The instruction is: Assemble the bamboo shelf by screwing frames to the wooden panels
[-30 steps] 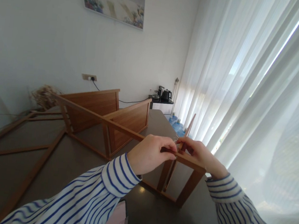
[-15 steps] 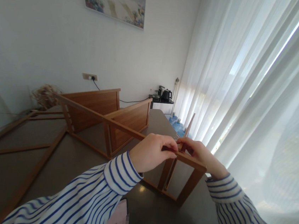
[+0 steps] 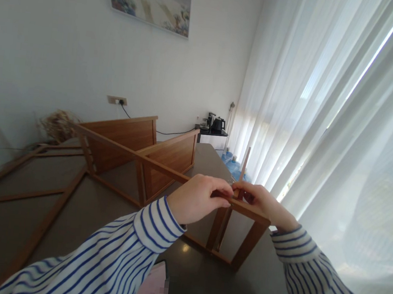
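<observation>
Right, the wooden frame point(image 3: 161, 166) lies across the tabletop point(image 3: 80, 214), its upper rail pinched between the thumb and curled fingers of the left hand point(image 3: 200, 199), while just beside it the right hand point(image 3: 264, 203) bends its fingers in close at the narrow upright board point(image 3: 245, 166), its exact grip hidden from view. Off beyond the panels, a black kettle point(image 3: 219, 124) and a small glass pot point(image 3: 204, 125) sit on the dark-topped cabinet point(image 3: 214, 141), contents impossible to make out, and blue water bottles point(image 3: 232, 159) cluster by the curtain point(image 3: 270, 80), how full I can't tell.
</observation>
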Action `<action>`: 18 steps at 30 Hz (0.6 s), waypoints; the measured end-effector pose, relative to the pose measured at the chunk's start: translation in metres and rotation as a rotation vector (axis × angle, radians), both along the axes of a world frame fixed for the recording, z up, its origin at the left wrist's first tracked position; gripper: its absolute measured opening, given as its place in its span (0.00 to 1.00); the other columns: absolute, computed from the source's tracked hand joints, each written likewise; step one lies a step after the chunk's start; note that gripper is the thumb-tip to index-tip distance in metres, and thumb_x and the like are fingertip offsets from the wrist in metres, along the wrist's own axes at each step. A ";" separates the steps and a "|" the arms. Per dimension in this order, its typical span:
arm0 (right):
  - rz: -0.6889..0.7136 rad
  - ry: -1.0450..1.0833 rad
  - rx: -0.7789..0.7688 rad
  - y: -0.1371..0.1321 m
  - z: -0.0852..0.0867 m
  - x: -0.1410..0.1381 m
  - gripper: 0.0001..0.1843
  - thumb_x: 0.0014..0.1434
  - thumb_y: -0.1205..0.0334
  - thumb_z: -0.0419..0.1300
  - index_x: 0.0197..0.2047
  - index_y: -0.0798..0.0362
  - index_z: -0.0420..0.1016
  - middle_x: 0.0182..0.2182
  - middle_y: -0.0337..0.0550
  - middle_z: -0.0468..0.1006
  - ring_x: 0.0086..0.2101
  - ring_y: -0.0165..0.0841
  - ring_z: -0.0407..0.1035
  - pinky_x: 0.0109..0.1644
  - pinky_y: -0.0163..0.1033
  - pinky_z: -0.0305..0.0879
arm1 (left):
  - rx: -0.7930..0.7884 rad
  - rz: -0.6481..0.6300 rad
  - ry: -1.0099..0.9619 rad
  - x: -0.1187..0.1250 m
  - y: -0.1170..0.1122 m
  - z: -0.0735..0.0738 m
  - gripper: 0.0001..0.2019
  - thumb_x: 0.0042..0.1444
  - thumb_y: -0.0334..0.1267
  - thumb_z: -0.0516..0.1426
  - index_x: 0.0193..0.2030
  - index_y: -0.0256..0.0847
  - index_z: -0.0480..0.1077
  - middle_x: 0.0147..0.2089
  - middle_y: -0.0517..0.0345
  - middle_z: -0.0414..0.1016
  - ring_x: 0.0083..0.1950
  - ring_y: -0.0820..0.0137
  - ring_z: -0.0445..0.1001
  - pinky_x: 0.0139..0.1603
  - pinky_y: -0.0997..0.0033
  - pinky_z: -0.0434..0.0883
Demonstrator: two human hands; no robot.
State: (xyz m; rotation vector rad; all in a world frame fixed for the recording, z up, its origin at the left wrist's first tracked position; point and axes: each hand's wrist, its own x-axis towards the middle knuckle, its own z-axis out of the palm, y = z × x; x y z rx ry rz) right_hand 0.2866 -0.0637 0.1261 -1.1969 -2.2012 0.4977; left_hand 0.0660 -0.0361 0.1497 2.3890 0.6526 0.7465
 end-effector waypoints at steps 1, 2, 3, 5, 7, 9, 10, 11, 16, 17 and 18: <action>-0.005 0.007 0.001 0.000 -0.001 0.000 0.18 0.58 0.53 0.58 0.48 0.53 0.69 0.31 0.39 0.73 0.29 0.28 0.65 0.32 0.32 0.61 | 0.029 0.010 0.004 0.001 -0.002 -0.001 0.10 0.54 0.38 0.58 0.44 0.45 0.74 0.42 0.61 0.78 0.42 0.70 0.74 0.49 0.70 0.68; -0.010 0.013 0.002 0.000 -0.002 0.001 0.18 0.58 0.52 0.58 0.48 0.53 0.69 0.30 0.39 0.73 0.29 0.28 0.65 0.32 0.32 0.61 | 0.061 0.023 0.008 0.002 -0.003 -0.001 0.11 0.54 0.38 0.58 0.44 0.45 0.75 0.42 0.60 0.78 0.43 0.70 0.74 0.49 0.70 0.68; -0.012 0.016 0.004 0.001 -0.002 0.001 0.19 0.57 0.52 0.58 0.48 0.53 0.69 0.30 0.39 0.73 0.29 0.28 0.65 0.32 0.32 0.62 | 0.091 0.035 0.012 0.003 -0.005 -0.002 0.11 0.54 0.38 0.58 0.44 0.46 0.75 0.42 0.60 0.78 0.43 0.69 0.74 0.49 0.69 0.68; -0.008 0.015 0.011 0.000 -0.003 0.002 0.19 0.58 0.52 0.58 0.49 0.53 0.69 0.31 0.39 0.73 0.30 0.28 0.66 0.33 0.33 0.62 | 0.120 0.055 0.018 0.004 -0.007 -0.002 0.12 0.53 0.38 0.58 0.46 0.46 0.75 0.42 0.60 0.78 0.43 0.68 0.74 0.49 0.68 0.68; 0.000 0.006 0.015 0.000 -0.003 0.002 0.19 0.58 0.52 0.58 0.49 0.53 0.68 0.31 0.40 0.74 0.30 0.29 0.66 0.33 0.33 0.62 | 0.086 0.038 0.018 0.005 -0.007 0.000 0.14 0.54 0.38 0.58 0.48 0.47 0.74 0.43 0.60 0.78 0.44 0.68 0.74 0.50 0.69 0.67; 0.000 -0.006 0.013 -0.001 -0.002 0.001 0.19 0.58 0.52 0.58 0.50 0.53 0.69 0.32 0.40 0.74 0.29 0.29 0.65 0.33 0.34 0.63 | 0.022 -0.005 0.033 0.006 -0.004 0.003 0.16 0.53 0.38 0.58 0.50 0.47 0.73 0.45 0.61 0.78 0.46 0.69 0.75 0.52 0.70 0.67; -0.006 -0.010 0.012 -0.001 -0.002 0.000 0.19 0.58 0.52 0.57 0.50 0.53 0.69 0.32 0.41 0.74 0.29 0.29 0.65 0.33 0.34 0.63 | -0.004 -0.027 0.051 0.006 -0.002 0.005 0.16 0.53 0.39 0.58 0.50 0.47 0.73 0.46 0.62 0.78 0.47 0.69 0.74 0.53 0.71 0.66; -0.012 -0.009 0.011 -0.002 -0.002 0.000 0.19 0.58 0.52 0.57 0.50 0.53 0.69 0.32 0.41 0.74 0.29 0.29 0.66 0.33 0.34 0.63 | -0.022 -0.045 0.072 0.006 0.000 0.007 0.16 0.53 0.39 0.58 0.50 0.48 0.73 0.47 0.62 0.77 0.48 0.69 0.74 0.54 0.71 0.66; -0.013 0.013 -0.022 -0.002 -0.001 0.000 0.20 0.58 0.51 0.57 0.49 0.53 0.68 0.34 0.42 0.75 0.30 0.30 0.66 0.33 0.35 0.63 | -0.040 -0.068 0.132 0.008 0.006 0.012 0.18 0.51 0.40 0.59 0.51 0.48 0.73 0.49 0.60 0.77 0.50 0.67 0.74 0.54 0.71 0.65; -0.016 0.018 -0.031 -0.002 -0.002 0.000 0.20 0.58 0.51 0.58 0.49 0.54 0.68 0.35 0.42 0.75 0.30 0.30 0.66 0.33 0.35 0.63 | -0.039 -0.067 0.134 0.008 0.006 0.012 0.18 0.51 0.40 0.60 0.50 0.48 0.73 0.49 0.60 0.77 0.50 0.67 0.74 0.54 0.71 0.65; -0.022 0.022 -0.036 -0.002 -0.003 0.001 0.19 0.58 0.52 0.58 0.49 0.54 0.68 0.34 0.42 0.74 0.31 0.30 0.66 0.33 0.35 0.62 | -0.036 -0.066 0.138 0.008 0.006 0.012 0.18 0.51 0.40 0.59 0.50 0.49 0.73 0.49 0.60 0.77 0.50 0.67 0.74 0.54 0.71 0.65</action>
